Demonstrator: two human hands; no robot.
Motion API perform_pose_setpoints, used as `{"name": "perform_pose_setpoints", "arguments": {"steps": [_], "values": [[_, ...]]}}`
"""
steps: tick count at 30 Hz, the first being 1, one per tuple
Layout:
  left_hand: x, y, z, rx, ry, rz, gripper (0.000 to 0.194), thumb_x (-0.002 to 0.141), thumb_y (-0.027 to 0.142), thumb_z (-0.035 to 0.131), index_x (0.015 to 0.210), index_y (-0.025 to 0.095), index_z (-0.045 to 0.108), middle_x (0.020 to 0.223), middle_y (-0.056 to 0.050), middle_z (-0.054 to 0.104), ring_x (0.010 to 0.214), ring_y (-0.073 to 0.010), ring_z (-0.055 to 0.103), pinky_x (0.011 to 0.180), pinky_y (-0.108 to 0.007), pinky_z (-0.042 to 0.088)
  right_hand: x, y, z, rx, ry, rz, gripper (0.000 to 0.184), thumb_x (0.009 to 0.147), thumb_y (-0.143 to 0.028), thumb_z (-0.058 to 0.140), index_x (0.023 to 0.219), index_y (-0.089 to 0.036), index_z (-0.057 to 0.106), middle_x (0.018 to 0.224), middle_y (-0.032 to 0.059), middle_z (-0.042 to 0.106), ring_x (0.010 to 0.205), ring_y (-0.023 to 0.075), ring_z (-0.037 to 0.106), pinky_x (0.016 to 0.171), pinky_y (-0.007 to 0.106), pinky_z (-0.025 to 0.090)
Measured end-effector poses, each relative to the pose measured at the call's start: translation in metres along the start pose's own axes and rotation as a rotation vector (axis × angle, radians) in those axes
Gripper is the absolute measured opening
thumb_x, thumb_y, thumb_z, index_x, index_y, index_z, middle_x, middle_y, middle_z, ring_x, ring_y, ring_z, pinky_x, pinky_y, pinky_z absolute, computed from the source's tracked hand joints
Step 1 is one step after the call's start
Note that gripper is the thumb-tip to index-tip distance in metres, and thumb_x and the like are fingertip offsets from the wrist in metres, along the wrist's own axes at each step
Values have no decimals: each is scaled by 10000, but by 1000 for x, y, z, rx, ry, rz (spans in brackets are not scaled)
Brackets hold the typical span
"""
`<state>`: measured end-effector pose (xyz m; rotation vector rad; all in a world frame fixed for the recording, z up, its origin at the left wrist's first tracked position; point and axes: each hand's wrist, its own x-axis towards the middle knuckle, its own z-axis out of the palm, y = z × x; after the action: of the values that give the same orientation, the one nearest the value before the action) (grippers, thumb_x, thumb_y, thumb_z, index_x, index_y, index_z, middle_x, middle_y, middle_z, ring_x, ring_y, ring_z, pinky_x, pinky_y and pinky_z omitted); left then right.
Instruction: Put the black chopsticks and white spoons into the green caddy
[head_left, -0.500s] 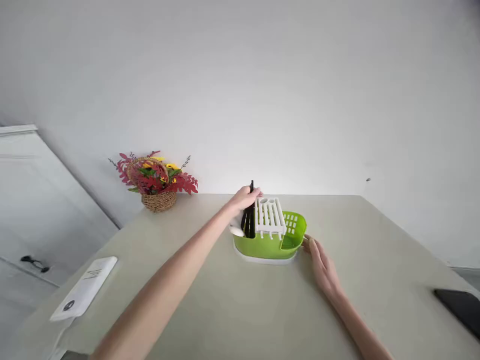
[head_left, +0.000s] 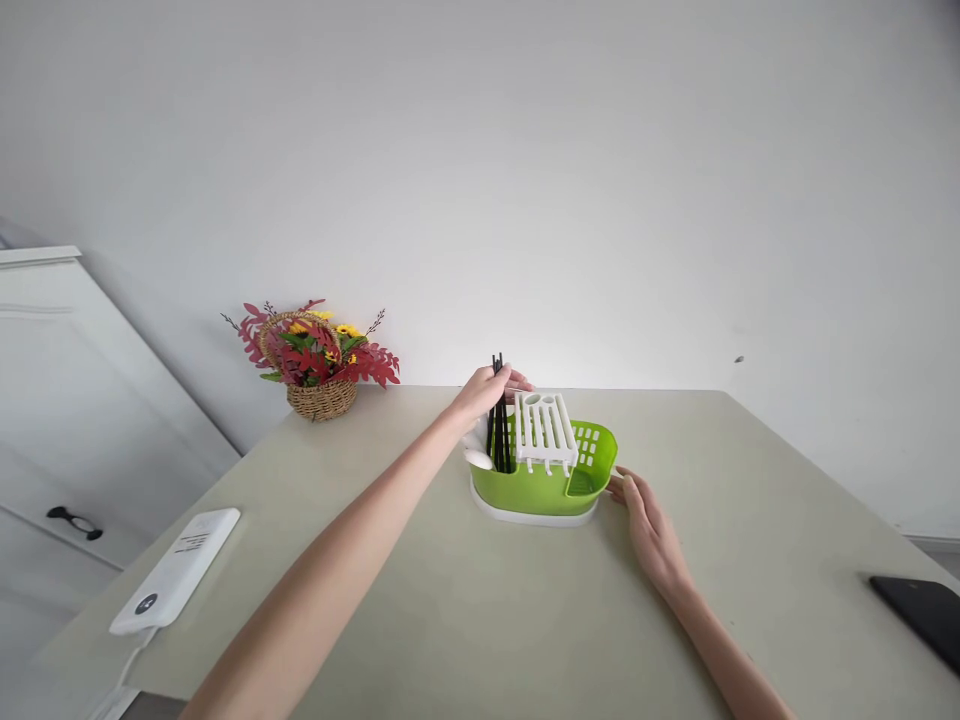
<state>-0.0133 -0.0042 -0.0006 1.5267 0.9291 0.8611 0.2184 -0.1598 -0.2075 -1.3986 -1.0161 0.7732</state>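
A green utensil holder [head_left: 529, 492] with a white base tray [head_left: 534, 517] stands on the table. Its white slotted rack [head_left: 546, 425] sits across the top, small hooks along the front edge. Several black chopsticks [head_left: 500, 435] stand in the left part, slightly fanned. My left hand [head_left: 487, 390] is around their upper ends, with its fingers reaching behind them. White spoons [head_left: 478, 455] rest at the holder's left end, below that hand. My right hand [head_left: 649, 525] is closed at the holder's right end, by a small white piece; its fingertips are partly hidden.
A wicker basket of artificial flowers [head_left: 322, 400] stands at the back left against the wall. A white power bank [head_left: 176, 570] with a cable lies at the left edge, beside a white cabinet [head_left: 67, 400]. A black phone [head_left: 919, 612] lies at the right edge.
The chopsticks, bunched tightly before, are now more spread and upright. My left hand has shifted slightly around them. The right hand stays at the holder's end.
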Motion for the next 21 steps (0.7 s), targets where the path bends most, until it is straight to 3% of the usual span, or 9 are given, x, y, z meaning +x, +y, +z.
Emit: {"name": "perform_pose_setpoints", "arguments": {"steps": [4, 12, 16, 21], "values": [[-3, 4, -8, -172, 41, 68, 363, 1045, 420, 547, 943, 108, 703, 1057, -201, 794, 905, -239, 782, 920, -384, 587, -2, -4, 0, -14, 1, 21, 620, 976, -710, 417, 1420, -292, 530, 1318, 60, 724, 1205, 260, 672, 1120, 448, 451], [-7, 25, -36, -483, 170, 178, 330, 1090, 262, 433, 955, 92, 682, 1125, -208, 781, 1017, -250, 777, 1021, -409, 554, -5, -9, 1, -20, 10, 14, 616, 976, -711, 417, 1415, -290, 519, 1291, 64, 735, 1176, 259, 682, 1104, 454, 463], [-8, 37, -59, -627, 231, 202, 340, 1091, 224, 406, 942, 99, 685, 1162, -196, 772, 1140, -248, 739, 1073, -403, 530, -6, -10, 1, 6, 13, 14, 631, 974, -718, 424, 1427, -283, 489, 1287, 71, 733, 1187, 257, 679, 1101, 451, 468], [-13, 39, -101, -859, 381, 214, 339, 1088, 164, 366, 968, 115, 679, 1169, -153, 772, 1158, -215, 731, 1025, -334, 573, -6, -8, 1, 4, 7, 20, 651, 970, -727, 427, 1455, -293, 457, 1334, 66, 712, 1193, 256, 675, 1107, 448, 466]]}}
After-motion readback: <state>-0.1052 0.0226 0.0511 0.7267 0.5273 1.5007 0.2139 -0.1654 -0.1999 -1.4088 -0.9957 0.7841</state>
